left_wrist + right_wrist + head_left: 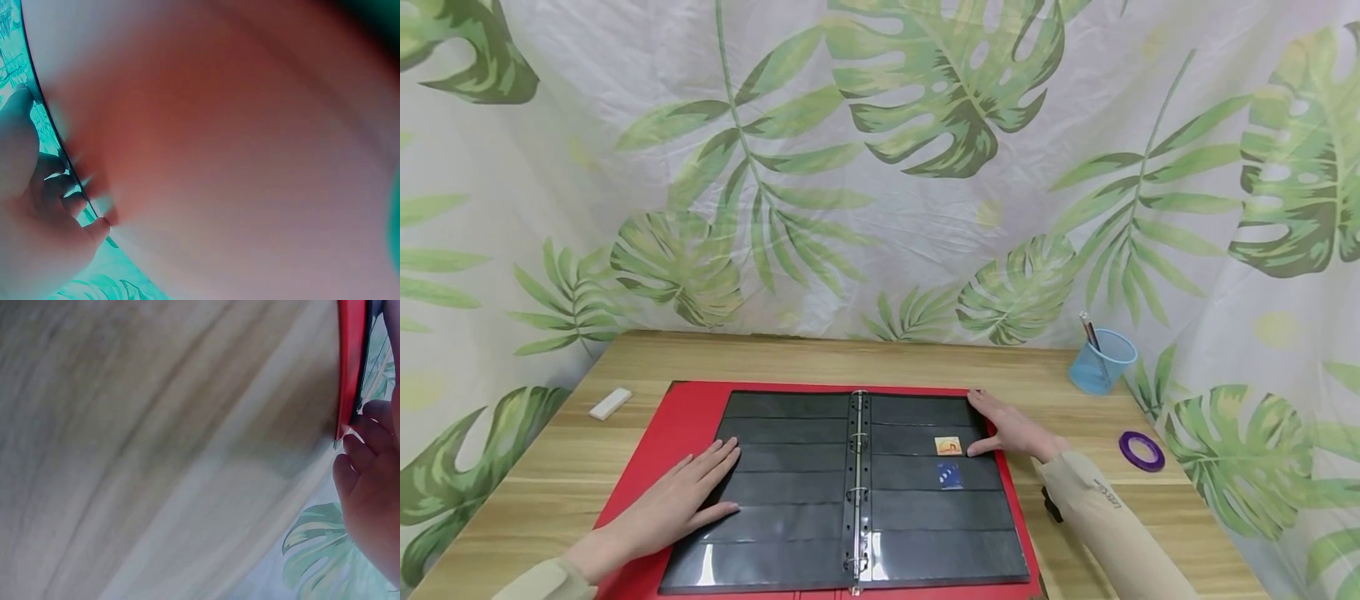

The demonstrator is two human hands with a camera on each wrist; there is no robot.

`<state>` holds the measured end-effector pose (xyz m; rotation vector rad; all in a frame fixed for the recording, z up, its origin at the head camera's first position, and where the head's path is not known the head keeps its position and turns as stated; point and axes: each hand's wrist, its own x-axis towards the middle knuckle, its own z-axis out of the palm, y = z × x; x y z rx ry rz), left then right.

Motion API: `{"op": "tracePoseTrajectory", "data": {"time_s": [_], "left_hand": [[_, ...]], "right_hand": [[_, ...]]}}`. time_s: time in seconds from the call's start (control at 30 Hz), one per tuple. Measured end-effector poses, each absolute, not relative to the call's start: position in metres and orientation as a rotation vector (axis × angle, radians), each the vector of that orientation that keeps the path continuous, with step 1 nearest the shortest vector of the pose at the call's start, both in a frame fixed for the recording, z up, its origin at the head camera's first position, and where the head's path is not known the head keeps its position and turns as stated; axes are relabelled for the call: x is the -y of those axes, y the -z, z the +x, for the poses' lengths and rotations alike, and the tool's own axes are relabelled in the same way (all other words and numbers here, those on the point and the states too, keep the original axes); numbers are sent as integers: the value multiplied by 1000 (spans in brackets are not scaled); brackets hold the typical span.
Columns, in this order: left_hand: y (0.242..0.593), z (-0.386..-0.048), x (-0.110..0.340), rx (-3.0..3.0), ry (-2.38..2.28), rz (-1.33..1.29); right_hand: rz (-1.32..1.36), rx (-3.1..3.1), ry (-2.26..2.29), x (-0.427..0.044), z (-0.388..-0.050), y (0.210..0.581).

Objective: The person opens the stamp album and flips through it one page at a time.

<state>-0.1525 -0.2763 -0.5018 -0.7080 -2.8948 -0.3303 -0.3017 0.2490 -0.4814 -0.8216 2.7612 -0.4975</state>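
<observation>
Red binder lies open in the near middle of the table, its black pocket pages spread to either side of the metal rings. The left hand rests with straight fingers on the outer edge of the left page, thumb spread apart from them, gripping nothing. The right hand is spread wide at the upper outer edge of the right page, fingers by the far corner and thumb next to the yellow stamp; the right wrist view shows its fingertips at the red cover's edge, and whether they bear any of its weight I cannot tell. The blue stamp sits in the row just below the yellow one. Steadying the open binder seems to be the step in hand, and light, even pressure from both hands should serve best, since a hard push on one side could skew the pages on the rings. I would hold by the outer margins, with the right thumb off the yellow stamp, because rubbing there might shift it in its strip. Flat fingers suit the glossy pockets better than fingertips, which could crease them.
</observation>
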Motion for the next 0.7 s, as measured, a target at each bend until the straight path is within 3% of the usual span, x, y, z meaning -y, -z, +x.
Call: {"op": "tracePoseTrajectory", "data": {"time_s": [0.7], "left_hand": [[503,-153,275,2871,328,-704]], "right_hand": [[-935,-2868,486,-248,-297,484]]}}
